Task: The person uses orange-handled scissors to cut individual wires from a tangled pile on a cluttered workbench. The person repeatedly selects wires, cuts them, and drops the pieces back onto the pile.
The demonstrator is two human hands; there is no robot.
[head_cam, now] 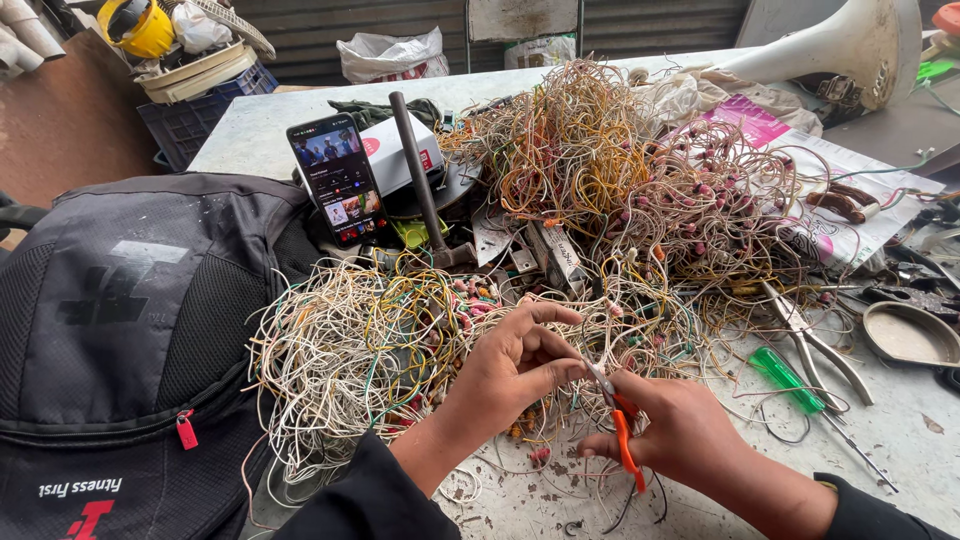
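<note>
A black backpack (pixel 120 340) is seen far left, one only. Beside it one phone (pixel 338 178) is propped upright, and one hammer (pixel 425 180) is stood next to it.

Two big tangles of thin wire (pixel 360 350) are heaped mid-table; the strands cannot be counted. The wire is judged light, limp and springy, apt to snag on its neighbours; a single strand is best pinched close to the cutting point.

The left hand (pixel 510 365) is closed in a pinch, thumb and fingers together on a strand. The right hand (pixel 680 430) is clamped on one pair of orange-handled cutters (pixel 620 420), jaws at the pinched strand.

Further right, one pair of pliers (pixel 815 345) and one green screwdriver (pixel 800 385) are laid on the table (pixel 900 430).
</note>
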